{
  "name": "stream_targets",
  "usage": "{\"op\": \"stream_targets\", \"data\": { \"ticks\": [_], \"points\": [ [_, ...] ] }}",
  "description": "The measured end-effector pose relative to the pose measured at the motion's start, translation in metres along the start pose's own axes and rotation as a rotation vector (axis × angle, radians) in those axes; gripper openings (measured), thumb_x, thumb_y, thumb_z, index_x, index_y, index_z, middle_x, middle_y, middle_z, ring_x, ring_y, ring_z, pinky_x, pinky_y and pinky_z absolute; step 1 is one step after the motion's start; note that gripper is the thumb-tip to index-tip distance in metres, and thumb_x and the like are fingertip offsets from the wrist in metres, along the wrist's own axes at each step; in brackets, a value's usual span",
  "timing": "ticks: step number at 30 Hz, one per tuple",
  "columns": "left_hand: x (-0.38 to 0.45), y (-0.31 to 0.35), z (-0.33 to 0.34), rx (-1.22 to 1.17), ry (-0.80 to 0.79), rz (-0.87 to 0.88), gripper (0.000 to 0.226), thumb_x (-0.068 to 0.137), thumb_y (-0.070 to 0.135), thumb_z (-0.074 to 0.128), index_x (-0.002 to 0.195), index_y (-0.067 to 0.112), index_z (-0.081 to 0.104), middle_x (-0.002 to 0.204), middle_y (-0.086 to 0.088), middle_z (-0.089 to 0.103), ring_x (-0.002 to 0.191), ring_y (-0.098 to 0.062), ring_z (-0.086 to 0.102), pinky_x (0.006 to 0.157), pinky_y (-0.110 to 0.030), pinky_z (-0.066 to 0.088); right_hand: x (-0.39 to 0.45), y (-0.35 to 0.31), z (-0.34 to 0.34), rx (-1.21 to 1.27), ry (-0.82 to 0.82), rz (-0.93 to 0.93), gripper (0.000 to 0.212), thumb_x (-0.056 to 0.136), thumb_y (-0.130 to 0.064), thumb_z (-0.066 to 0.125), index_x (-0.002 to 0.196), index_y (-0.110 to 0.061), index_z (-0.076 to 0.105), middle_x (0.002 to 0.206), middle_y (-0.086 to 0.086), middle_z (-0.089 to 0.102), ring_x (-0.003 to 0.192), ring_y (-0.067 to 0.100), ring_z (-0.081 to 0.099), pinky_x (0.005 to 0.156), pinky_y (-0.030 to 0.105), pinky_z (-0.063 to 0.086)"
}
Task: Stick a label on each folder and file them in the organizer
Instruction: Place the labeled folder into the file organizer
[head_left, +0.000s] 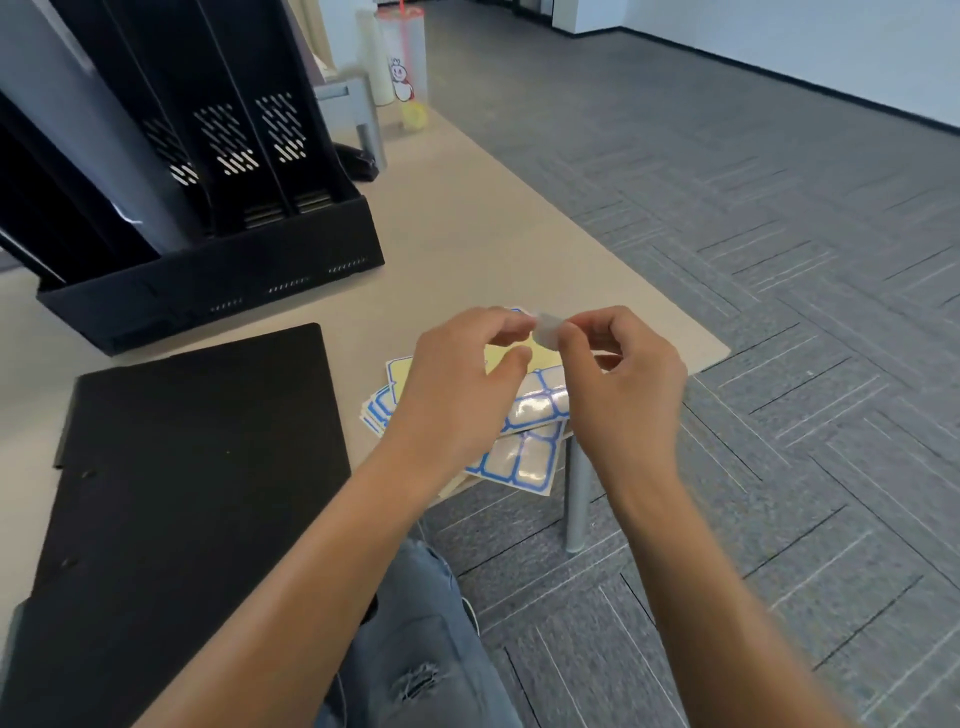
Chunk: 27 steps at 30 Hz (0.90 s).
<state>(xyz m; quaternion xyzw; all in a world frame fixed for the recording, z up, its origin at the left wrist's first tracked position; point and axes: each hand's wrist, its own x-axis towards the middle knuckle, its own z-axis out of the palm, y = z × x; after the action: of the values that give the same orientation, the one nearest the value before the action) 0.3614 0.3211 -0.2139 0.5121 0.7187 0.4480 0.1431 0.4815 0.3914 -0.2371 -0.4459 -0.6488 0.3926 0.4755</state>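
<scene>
A black folder (197, 467) lies flat on the beige table (457, 228), to the left of my hands. Sheets of blue-bordered labels (535, 415) are stacked at the table's near right edge, partly under my hands. My left hand (457, 374) and my right hand (618, 374) meet above the sheets, both pinching a small pale label (548, 330) between their fingertips. The black organizer (208, 197) stands at the back left, with a grey folder (88, 119) upright in one of its slots.
A clear plastic cup with a red straw (408, 67) stands at the far end of the table, beside a grey metal stand (358, 109). Grey carpet floor (753, 260) lies to the right. A table leg (576, 499) and my jeans-clad knee (415, 649) are below.
</scene>
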Motion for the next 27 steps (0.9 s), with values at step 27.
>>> {"op": "stream_targets", "data": {
  "ticks": [27],
  "points": [
    [-0.154, -0.062, -0.151, -0.368, 0.504, -0.326, 0.02, 0.098, 0.011, 0.063, 0.099, 0.027, 0.075, 0.089, 0.006, 0.077, 0.087, -0.011, 0.074, 0.089, -0.039, 0.059, -0.121, -0.08, 0.11, 0.015, -0.573, -0.207, 0.007, 0.093, -0.029, 0.078, 0.099, -0.026, 0.077, 0.102, -0.012, 0.076, 0.099, 0.007, 0.07, 0.09, 0.033, 0.058]
  ]
}}
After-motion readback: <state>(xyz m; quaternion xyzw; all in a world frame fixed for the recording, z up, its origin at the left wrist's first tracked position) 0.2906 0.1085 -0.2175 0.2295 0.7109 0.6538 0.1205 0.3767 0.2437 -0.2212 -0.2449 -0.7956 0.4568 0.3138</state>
